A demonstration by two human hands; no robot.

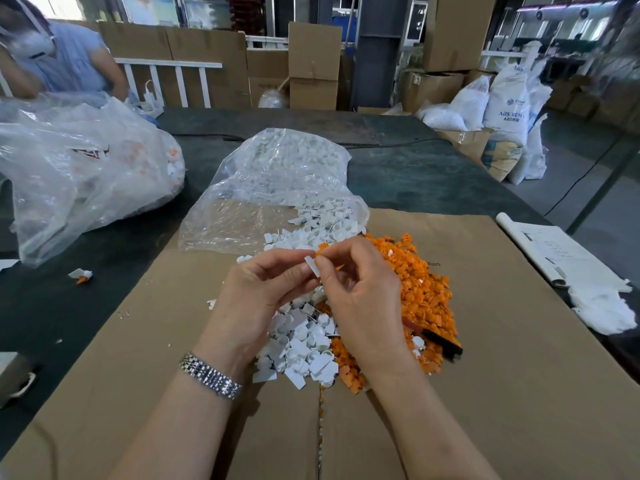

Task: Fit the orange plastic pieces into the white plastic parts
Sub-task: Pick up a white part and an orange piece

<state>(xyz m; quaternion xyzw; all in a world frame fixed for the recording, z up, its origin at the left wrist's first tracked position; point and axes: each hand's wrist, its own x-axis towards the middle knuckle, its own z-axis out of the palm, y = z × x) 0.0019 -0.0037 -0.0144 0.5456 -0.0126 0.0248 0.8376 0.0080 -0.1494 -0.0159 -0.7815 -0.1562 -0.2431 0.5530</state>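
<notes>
Bare forearms, silver link watch band (210,375) on left wrist

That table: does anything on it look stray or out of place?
Yes. One assembled white-and-orange piece lies alone on the dark table, left of the cardboard, apart from both piles. A dark brush-like tool also sits half-buried in the orange pile.

Bare brown flattened cardboard (519,358) is lying open to the right of and in front of the heap of small orange plastic pieces (422,292), giving free room. The heap of white plastic parts (301,344) is sitting touching the orange heap. The clear plastic bag of white parts (277,181) is blocking the way behind. On the left, the dark surface (104,265) is lying mostly open up to the large crumpled clear bag (76,168).
</notes>
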